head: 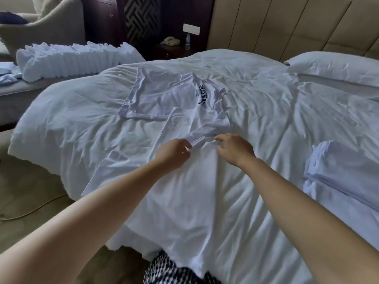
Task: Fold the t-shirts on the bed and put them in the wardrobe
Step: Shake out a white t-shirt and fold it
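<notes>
T-shirt (174, 201) white, wrinkled; bunched fold pinched by left hand (174, 153).

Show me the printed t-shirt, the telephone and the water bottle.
printed t-shirt (160, 97), head view, plain fabric beside the lettering.
telephone (169, 41), head view, its body.
water bottle (187, 41), head view, its middle.

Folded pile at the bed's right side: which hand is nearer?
Right. The right hand is left of the folded pile, open by the t-shirt; the left hand is farther left, pinching its sleeve.
</notes>
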### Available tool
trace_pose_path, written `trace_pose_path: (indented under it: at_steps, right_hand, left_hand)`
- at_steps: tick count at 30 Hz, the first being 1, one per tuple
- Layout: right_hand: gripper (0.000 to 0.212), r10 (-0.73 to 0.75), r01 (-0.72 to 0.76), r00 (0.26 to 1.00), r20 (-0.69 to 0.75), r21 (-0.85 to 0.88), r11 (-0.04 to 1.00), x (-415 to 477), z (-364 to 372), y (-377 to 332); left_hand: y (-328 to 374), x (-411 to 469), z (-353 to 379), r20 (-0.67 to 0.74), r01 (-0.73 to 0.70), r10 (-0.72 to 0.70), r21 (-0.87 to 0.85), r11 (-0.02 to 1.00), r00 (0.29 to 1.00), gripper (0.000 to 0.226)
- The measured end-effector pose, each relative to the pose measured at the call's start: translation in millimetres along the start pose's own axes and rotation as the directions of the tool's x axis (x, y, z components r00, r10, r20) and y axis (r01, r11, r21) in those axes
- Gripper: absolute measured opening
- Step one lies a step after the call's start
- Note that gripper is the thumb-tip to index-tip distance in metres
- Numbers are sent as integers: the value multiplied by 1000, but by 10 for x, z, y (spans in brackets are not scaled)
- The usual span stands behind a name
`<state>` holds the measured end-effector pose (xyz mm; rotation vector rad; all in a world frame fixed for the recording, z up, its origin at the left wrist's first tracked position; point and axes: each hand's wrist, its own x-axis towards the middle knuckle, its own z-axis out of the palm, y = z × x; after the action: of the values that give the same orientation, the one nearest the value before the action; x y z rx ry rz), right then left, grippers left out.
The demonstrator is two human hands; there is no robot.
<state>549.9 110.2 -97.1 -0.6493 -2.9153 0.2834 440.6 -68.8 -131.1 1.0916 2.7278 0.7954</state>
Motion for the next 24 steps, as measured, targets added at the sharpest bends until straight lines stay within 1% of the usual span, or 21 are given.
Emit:
trace_pose_path:
  at_steps: [3,7,9,12,14,17,19,21,22,24]
  right_hand:
    - [40,18,-18,1000,-7,20,1000,467,177,151]
    - [39,37,-37,999,4,-6,999,956,481,317]
    - [39,40,-40,999,19,-24,999,1110,618,395]
    - [45,56,-55,998,21,-42,998,1280,753,489]
    - [45,91,-92,996,-26,-43,995,1347,826,518]
    - [37,139,-147,983,-119,-59,987,1415,869,561]
    - [36,155,-171,977,-144,-106,980,1464,820,567]
    - [37,145,-171,969,-201,-118,978,1557,701,514]
    - [38,138,-166,959,-247,-94,982,1620,620,452]
    - [36,132,-138,932,-337,5,990,1798,477,280]
  left_hand:
    - [-60,394,115,-27,-82,82,0,997,996,29]
    - [-156,867,320,-42,-134,134,12,991,990,32]
    - [-226,1048,421,-25,-140,141,35,990,990,37]
    - [-320,1253,526,32,-107,106,42,993,994,41]
    - [-367,1337,582,13,-73,73,20,997,997,35]
    - [-431,1389,639,-46,-26,26,0,1000,999,22]
    - [-475,1403,655,-54,-23,23,-1,1000,998,18]
    - [-516,1435,631,-63,-25,22,-46,999,998,18]
    - [-531,1459,600,-74,-15,8,-93,996,997,18]
    - [-564,1514,503,-118,10,-31,-172,985,993,15]
